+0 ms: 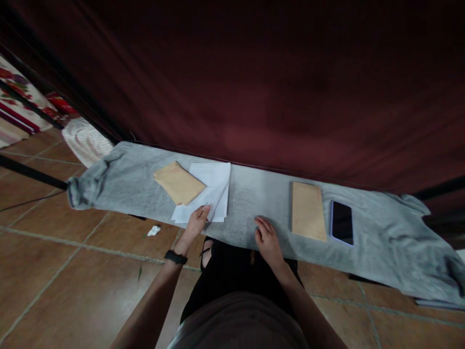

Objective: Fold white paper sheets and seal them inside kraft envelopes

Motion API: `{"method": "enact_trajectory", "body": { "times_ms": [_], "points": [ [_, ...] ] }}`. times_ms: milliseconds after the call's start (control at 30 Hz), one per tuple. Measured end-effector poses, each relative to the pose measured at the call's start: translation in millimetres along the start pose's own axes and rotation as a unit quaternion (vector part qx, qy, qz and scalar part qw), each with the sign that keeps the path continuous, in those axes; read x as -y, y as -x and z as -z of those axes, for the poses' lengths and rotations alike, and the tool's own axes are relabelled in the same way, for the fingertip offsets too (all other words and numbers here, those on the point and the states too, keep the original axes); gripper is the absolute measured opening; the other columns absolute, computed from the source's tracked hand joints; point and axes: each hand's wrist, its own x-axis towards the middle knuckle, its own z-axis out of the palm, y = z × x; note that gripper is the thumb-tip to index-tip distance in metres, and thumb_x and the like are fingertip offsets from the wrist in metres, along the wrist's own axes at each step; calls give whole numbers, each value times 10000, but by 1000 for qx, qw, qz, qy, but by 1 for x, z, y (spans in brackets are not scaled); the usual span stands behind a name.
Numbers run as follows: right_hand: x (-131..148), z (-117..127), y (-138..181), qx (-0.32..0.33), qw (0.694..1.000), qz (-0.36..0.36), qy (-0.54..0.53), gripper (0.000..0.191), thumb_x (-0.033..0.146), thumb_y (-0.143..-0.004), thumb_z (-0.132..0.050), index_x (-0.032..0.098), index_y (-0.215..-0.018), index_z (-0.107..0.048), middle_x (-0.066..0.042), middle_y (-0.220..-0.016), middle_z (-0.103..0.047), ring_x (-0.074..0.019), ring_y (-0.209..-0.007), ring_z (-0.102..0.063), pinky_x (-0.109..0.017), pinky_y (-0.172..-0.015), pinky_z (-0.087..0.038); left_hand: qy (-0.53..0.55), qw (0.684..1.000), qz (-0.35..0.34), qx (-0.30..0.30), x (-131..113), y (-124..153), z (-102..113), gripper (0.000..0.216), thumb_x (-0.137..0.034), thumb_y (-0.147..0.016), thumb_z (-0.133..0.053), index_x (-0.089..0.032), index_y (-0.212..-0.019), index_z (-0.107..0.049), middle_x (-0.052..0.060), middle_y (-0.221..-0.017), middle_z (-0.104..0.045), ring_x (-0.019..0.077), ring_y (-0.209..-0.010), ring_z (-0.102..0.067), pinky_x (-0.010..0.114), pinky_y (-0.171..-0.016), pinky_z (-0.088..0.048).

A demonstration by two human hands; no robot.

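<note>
My left hand (198, 219), with a black band on its wrist, pinches the near edge of a white sheet of paper (218, 186). The sheet is lifted and bent over other white sheets below it. Partly on those papers lies a loose stack of brown envelopes (178, 183), just beyond my left hand. My right hand (268, 240) rests on the grey cloth with its fingers loosely stretched and nothing in them. To the right of that hand sits a neat stack of brown envelopes (308, 211).
A phone (342, 223) with a dark screen lies right of the neat stack. Grey cloth (254, 194) covers the long narrow surface, and a dark red curtain (261, 106) hangs behind it. On the tiled floor (109, 281) is a scrap of white paper (154, 230).
</note>
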Motion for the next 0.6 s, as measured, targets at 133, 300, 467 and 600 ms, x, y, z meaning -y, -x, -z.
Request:
{"method": "enact_trajectory", "body": {
  "times_ms": [133, 300, 467, 600],
  "points": [
    [24, -28, -27, 38, 999, 7, 11, 445, 207, -990, -399, 183, -1397, -578, -115, -1387, -625, -252, -1333, -527, -458, -1130, -445, 10, 999, 5, -34, -3, 1, 5, 441, -578, -900, -390, -232, -639, -474, -11, -582, -543, 167, -623, -549, 282, -634, -473],
    [52, -59, -53, 93, 994, -3, 61, 477, 300, -1032, -387, 102, -1447, -514, -157, -1516, -508, -285, -1431, -423, -499, -1208, -295, -37, 995, -37, -88, -10, 7, 11, 373, -483, -935, -389, -205, -770, -574, 18, -673, -613, 184, -672, -593, 292, -668, -480],
    [76, -77, -68, 145, 986, -25, 77, 524, 344, -1034, -396, 68, -1473, -474, -176, -1566, -434, -290, -1477, -355, -494, -1234, -211, -124, 978, -124, -113, -34, 13, 11, 368, -382, -991, -373, -170, -1078, -661, 118, -1002, -725, 251, -962, -682, 356, -866, -527],
    [89, -87, -72, 163, 983, -39, 77, 544, 333, -1019, -424, 48, -1481, -455, -185, -1577, -412, -302, -1486, -338, -495, -1245, -184, -193, 956, -195, -102, -56, 17, 5, 348, -272, -999, -378, -160, -1192, -646, 135, -1134, -710, 271, -1099, -654, 408, -982, -509]
  ]
}}
